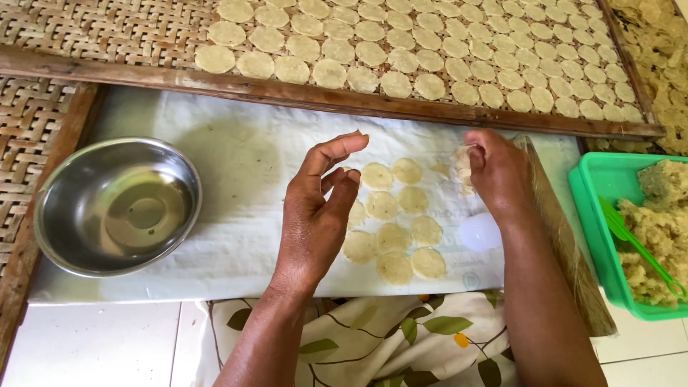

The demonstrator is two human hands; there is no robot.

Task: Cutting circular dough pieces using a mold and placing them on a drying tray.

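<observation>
Thin pale discs (396,229) lie in rows on a white sheet (236,179), mid-scene. Left hand (315,208) hovers released over the leftmost discs; right hand (494,168) pinches a stack (462,168) at the right. Discs look light, soft, tearable: best lifted by the rim.

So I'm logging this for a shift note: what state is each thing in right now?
Steel bowl: upright, little or nothing in it.
Green tub: open, holding crumbly dough.
Woven tray: partly covered with flat discs.
White cloth: spread flat, several discs on it.
Left hand: fingers open, curled.
Right hand: pinching a stack of discs.
</observation>
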